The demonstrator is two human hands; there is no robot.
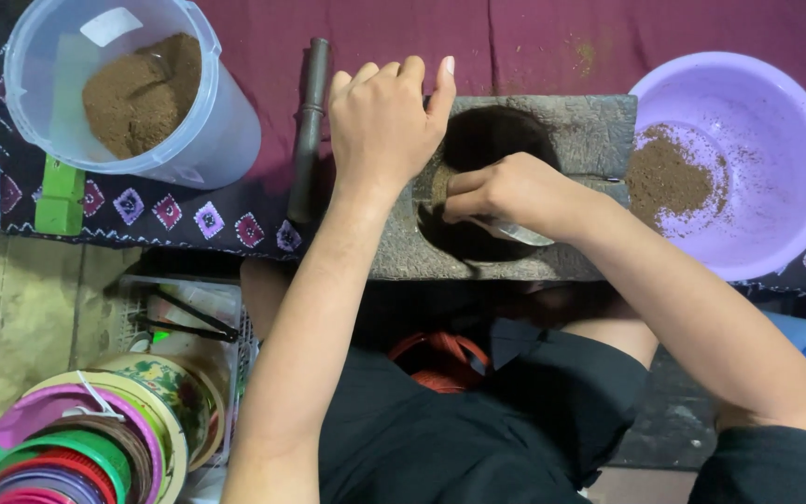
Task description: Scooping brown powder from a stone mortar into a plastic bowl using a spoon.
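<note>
Stone mortar (571, 131) lay on the maroon cloth (552, 42), where I saw the left hand (386, 117) resting curled on its rim and the right hand (506, 191) clamped on a spoon (520, 233) inside its hollow.

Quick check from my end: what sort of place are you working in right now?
Probably a home or small workshop spot for grinding spice by hand, low to the floor: a stone mortar, a clear container and a purple basin of brown powder, on a maroon patterned cloth.
</note>
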